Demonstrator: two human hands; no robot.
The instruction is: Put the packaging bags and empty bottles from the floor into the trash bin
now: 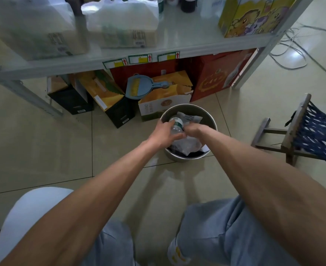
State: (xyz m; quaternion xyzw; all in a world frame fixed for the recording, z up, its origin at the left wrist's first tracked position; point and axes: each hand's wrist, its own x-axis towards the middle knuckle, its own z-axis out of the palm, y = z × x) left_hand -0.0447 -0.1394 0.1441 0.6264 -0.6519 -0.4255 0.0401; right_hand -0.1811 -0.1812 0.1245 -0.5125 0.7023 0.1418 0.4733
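A round metal trash bin [212, 120] stands on the tiled floor in front of the shelf. Both my hands reach over its mouth. My left hand [163, 133] is closed around a clear plastic bottle [176, 124] with a green label, held over the bin. My right hand [194, 131] presses on a crumpled clear packaging bag [185, 145] at the near side of the bin. A white packaging bag [190, 119] lies inside at the far side. The bin's bottom is hidden.
A metal shelf [100, 60] with boxes and bags rises behind the bin. Cartons and a blue dustpan [137, 87] sit under it. A small wooden stool with blue webbing [312, 131] stands to the right. Cables lie on the floor at the far right.
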